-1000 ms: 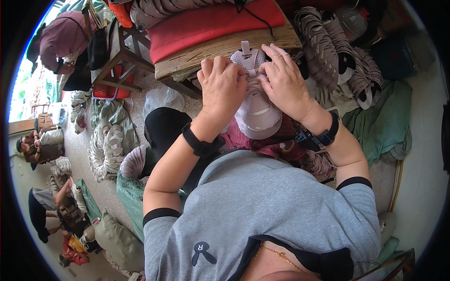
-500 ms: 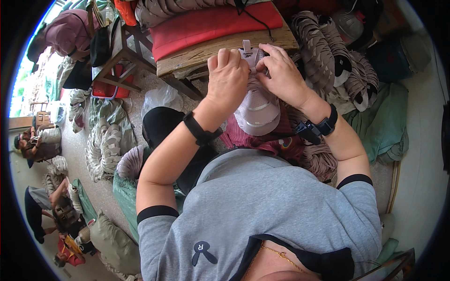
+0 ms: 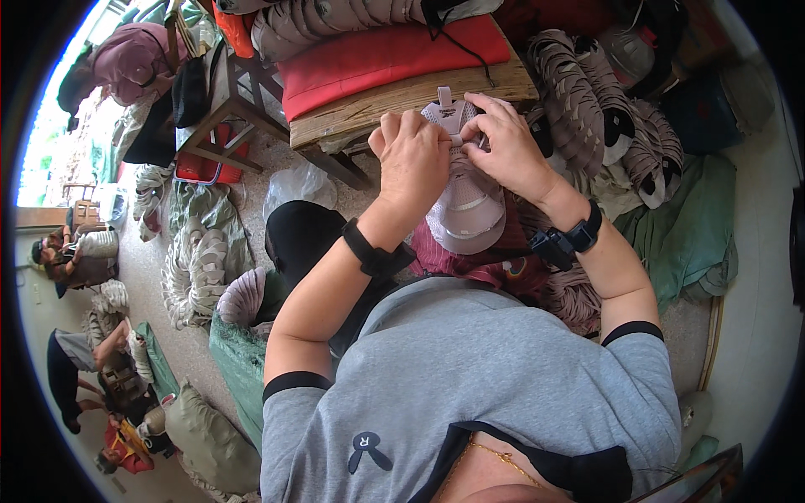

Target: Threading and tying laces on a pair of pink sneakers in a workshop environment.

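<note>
A pale pink mesh shoe upper [image 3: 465, 201] lies in front of me, its tongue with a pull tab [image 3: 445, 96] toward the bench and its toe toward my lap. My left hand [image 3: 411, 159] is closed in a fist-like pinch at the left side of the upper's throat. Across from it, my right hand [image 3: 507, 151] pinches the other side with thumb and forefinger, its remaining fingers curved over the edge. Whatever small part sits between the fingertips is mostly hidden. Beneath the upper is a dark pink striped cloth [image 3: 432, 261] over my lap.
A wooden bench [image 3: 352, 126] with a red cloth [image 3: 386, 63] stands just beyond my hands. Rows of stacked uppers [image 3: 579, 101] lie at the right, beside green sacking [image 3: 692, 218]. More bundled uppers [image 3: 194, 272] lie on the floor at left. Other people [image 3: 138, 63] sit or bend farther left.
The whole view has shifted slightly, so bench and hands appear a little lower and to the right. Both hands keep their pinch on the shoe upper.
</note>
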